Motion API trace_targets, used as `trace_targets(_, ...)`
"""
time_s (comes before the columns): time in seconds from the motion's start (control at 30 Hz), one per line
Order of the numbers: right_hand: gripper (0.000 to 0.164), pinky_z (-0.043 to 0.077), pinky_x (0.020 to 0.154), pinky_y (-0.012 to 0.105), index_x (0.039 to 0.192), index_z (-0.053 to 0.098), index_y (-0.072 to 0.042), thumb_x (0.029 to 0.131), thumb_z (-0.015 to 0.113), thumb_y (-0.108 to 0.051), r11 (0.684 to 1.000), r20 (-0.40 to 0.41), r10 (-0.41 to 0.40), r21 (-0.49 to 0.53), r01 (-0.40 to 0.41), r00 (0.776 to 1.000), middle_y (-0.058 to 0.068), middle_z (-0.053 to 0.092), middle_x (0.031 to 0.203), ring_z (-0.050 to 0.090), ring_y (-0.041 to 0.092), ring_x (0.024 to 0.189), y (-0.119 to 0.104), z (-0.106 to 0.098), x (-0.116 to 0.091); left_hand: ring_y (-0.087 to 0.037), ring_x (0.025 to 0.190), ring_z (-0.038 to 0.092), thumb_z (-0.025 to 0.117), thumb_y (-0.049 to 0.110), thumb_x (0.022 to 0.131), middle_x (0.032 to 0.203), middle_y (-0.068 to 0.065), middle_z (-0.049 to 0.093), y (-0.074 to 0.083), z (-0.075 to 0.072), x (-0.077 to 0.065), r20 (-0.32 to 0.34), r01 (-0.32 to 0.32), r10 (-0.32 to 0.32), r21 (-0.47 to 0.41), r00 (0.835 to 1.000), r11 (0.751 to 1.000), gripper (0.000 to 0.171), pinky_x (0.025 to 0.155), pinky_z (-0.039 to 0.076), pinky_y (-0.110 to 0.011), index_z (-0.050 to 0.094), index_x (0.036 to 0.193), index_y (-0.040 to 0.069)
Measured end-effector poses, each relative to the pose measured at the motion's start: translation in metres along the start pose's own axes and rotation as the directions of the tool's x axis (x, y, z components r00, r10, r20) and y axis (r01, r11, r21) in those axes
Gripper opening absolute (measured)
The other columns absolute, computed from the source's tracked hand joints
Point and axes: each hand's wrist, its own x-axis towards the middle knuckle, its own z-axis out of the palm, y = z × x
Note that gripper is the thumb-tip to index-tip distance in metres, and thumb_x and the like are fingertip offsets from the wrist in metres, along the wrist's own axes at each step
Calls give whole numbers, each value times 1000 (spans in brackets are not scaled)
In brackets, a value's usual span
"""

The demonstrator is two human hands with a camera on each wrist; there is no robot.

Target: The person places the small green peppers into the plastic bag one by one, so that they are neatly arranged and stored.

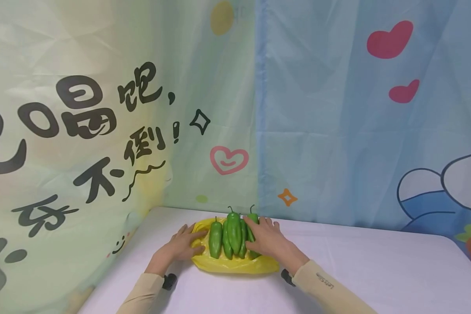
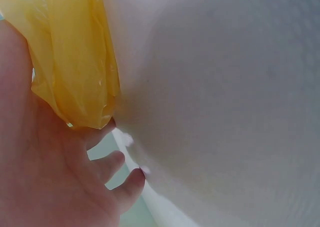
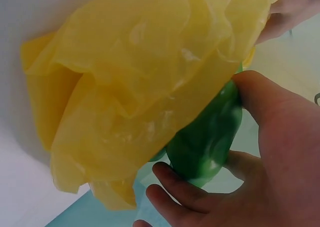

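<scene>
Several long green peppers [image 1: 234,233] with thin stems lie side by side on a crumpled yellow plastic bag [image 1: 235,265]. My right hand [image 1: 268,237] holds the rightmost pepper [image 3: 207,137], thumb on one side and fingers on the other; the bag's edge hides part of it in the right wrist view. At the bag's left end is my left hand [image 1: 182,244], its fingers spread and touching the plastic. In the left wrist view, a fold of the bag [image 2: 80,62] lies across the left hand [image 2: 55,172] beside the thumb, and the other fingers extend past it.
The white tabletop [image 1: 377,270] extends to both sides and in front of the bag. Behind it hangs a printed cloth backdrop [image 1: 318,131], and another printed cloth [image 1: 82,144] stands along the left side. Dark wrist cameras [image 1: 169,281] sit below both wrists.
</scene>
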Motion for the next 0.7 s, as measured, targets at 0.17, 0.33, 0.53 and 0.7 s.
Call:
trace_targets(0.17,74,34,108,69,155,39,-19,91,71,-35,1000,-10,1,-4,-1,1000,34,48,140,45,49,132,1,3,3,-46,154,13,63,42,95,166,-14,26,-1,2,0,1,1,-1,0,1000,1000,55,120,16,-70,52,147,29)
trace_targets(0.33,74,35,106,68,155,39,-18,91,71,-34,1000,-16,-3,-1,3,1000,33,49,139,46,48,131,0,4,5,-45,154,13,63,42,95,166,-14,26,0,2,1,-1,3,-3,0,1000,1000,55,120,16,-70,52,147,29)
trace_targets(0.53,73,37,102,66,155,40,-18,91,70,-35,1000,-23,-9,-1,9,1000,32,51,136,47,48,129,-3,4,7,-46,154,13,63,41,94,166,-14,26,-1,2,1,-4,5,-5,-6,1000,1000,56,120,15,-70,52,147,28)
trace_targets(0.7,73,36,105,67,155,38,-19,91,69,-37,1000,-4,2,-19,-2,1000,33,48,140,45,49,132,-4,4,11,-46,154,13,63,40,95,166,-14,26,-1,2,1,-3,6,-6,-8,1000,1000,56,120,15,-71,52,148,28)
